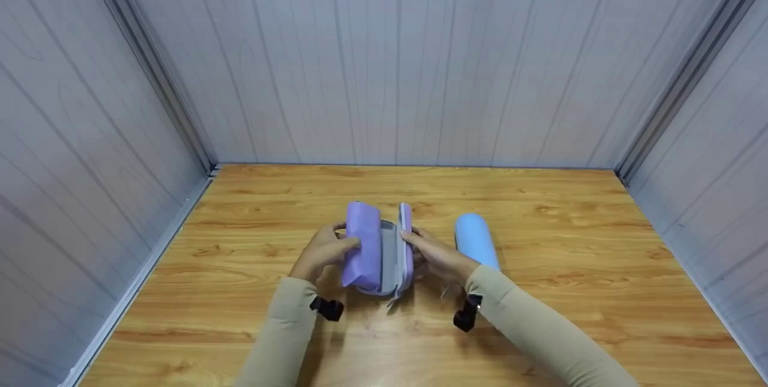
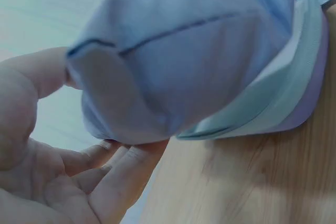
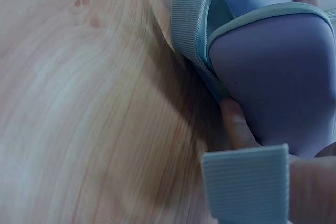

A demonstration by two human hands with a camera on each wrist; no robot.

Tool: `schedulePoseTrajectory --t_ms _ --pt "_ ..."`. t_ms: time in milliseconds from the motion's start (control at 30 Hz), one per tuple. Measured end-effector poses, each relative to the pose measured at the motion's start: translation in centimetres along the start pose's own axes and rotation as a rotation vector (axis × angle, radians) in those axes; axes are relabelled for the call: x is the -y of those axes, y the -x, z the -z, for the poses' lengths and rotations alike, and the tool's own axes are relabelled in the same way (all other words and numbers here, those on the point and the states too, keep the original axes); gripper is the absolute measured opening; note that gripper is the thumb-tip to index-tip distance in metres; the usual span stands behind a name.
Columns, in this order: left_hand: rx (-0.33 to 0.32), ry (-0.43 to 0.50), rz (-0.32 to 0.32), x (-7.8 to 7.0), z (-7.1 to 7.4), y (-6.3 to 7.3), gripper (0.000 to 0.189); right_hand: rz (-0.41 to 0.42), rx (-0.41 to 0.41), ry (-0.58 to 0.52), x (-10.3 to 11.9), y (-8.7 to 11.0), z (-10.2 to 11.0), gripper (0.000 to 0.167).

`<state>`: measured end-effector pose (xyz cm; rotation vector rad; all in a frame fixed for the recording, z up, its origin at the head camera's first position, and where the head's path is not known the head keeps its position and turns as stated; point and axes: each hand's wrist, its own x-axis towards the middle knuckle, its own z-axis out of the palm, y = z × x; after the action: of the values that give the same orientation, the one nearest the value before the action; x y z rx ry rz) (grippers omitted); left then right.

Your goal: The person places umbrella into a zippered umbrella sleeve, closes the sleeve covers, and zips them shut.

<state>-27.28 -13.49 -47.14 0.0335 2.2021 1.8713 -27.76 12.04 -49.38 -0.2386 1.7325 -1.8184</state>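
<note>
A purple zip case (image 1: pixel 407 255) with a grey lining stands spread apart near the middle of the table. My left hand (image 1: pixel 325 251) grips a purple fabric roll (image 1: pixel 363 243), thumb across its top and fingers curled beneath. The roll lies along the left side of the case's cavity and hides part of it. In the left wrist view, the roll's folded end (image 2: pixel 173 72) shows a dark seam line. My right hand (image 1: pixel 437 254) pinches the case's right half, thumb at its inner edge. One finger presses low on its smooth purple shell (image 3: pixel 278 72) in the right wrist view.
A light blue rounded case (image 1: pixel 476 240) lies just right of my right hand, partly behind the wrist. A grey ribbed strap (image 3: pixel 247 184) shows close up in the right wrist view. Pale panelled walls (image 1: pixel 396 63) enclose the wooden table (image 1: pixel 240 207) at the back and sides.
</note>
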Motion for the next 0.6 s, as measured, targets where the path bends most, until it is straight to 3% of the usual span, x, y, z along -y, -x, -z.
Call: schedulePoseTrajectory --t_ms 267,600 --pt "0.026 -0.082 -0.012 0.3 -1.8 -0.4 0.070 -0.011 -0.015 -0.008 0.0 0.0 0.0 0.075" --pt "0.021 -0.178 -0.031 0.9 -2.7 -0.7 0.065 -0.018 -0.031 -0.016 -0.1 -0.2 -0.5 0.077"
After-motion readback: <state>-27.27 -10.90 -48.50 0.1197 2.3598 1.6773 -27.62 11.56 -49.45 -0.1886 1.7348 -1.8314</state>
